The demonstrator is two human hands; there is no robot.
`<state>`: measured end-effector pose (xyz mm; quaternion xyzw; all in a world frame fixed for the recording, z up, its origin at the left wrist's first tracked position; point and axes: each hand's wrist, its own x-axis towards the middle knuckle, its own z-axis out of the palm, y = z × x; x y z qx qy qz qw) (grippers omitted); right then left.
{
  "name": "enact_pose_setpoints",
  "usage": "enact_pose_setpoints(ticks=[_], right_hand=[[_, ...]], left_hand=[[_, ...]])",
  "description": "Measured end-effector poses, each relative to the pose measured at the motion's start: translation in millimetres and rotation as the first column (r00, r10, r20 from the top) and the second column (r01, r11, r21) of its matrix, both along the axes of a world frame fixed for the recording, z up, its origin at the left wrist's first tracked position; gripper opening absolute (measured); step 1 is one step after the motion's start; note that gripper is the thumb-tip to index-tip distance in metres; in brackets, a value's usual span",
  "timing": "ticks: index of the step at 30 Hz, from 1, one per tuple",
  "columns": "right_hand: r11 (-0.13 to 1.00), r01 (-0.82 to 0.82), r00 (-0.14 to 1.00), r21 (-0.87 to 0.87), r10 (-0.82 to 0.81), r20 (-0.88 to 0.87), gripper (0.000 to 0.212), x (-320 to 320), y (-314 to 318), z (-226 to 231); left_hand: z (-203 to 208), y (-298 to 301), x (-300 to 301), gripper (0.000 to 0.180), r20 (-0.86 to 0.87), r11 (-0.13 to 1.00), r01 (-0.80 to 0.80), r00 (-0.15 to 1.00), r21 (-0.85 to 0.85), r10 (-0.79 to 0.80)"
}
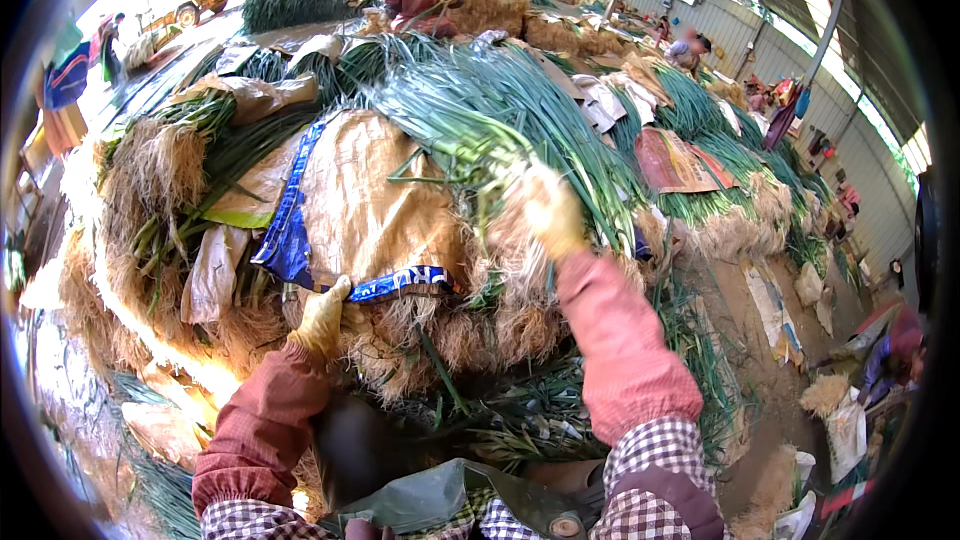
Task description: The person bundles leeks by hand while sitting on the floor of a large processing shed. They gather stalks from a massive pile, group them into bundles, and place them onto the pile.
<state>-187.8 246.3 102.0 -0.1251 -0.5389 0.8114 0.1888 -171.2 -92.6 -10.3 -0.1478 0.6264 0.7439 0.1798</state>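
Green onion bunch [470, 115], clenched by the gloved right hand [548, 208], could snag and spill neighbouring bundles; left hand [322, 315] presses flat, gripping nothing, below the tan sack [370, 200].

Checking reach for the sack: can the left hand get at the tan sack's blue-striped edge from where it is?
Probably yes. The left hand rests on the roots just below the tan sack, whose blue-striped edge lies right beside it with nothing between. The right hand grips the green onion bunch higher up.
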Motion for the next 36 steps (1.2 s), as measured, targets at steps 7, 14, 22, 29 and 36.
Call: enact_pose_setpoints(ticks=[7, 14, 22, 29, 36], right_hand=[[0.712, 0.047, 0.966, 0.700, 0.148, -0.214, 0.042, 13, -81, 17], [-0.545, 0.100, 0.995, 0.832, 0.065, -0.077, 0.055, 66, -73, -100], [0.110, -0.364, 0.881, 0.925, 0.362, 0.304, 0.037, 157, -47, -116], [0.214, 0.191, 0.957, 0.958, 0.175, -0.230, 0.023, 128, -75, -58], [0.001, -0.148, 0.973, 0.989, -0.180, 0.146, 0.016, 23, -55, -49]], left_hand=[[54, -49, 32, 0.038, 0.181, 0.958, 0.279, 0.941, 0.061, -0.285], [95, 12, 74, 0.034, -0.092, 0.946, 0.323, 0.943, 0.026, -0.320], [103, 74, 122, 0.031, -0.085, 0.894, 0.416, 0.909, 0.167, -0.408], [55, 81, 128, 0.024, -0.127, 0.895, 0.413, 0.909, 0.166, -0.396], [30, 103, 116, 0.030, -0.235, 0.797, 0.474, 0.880, 0.374, -0.413]])
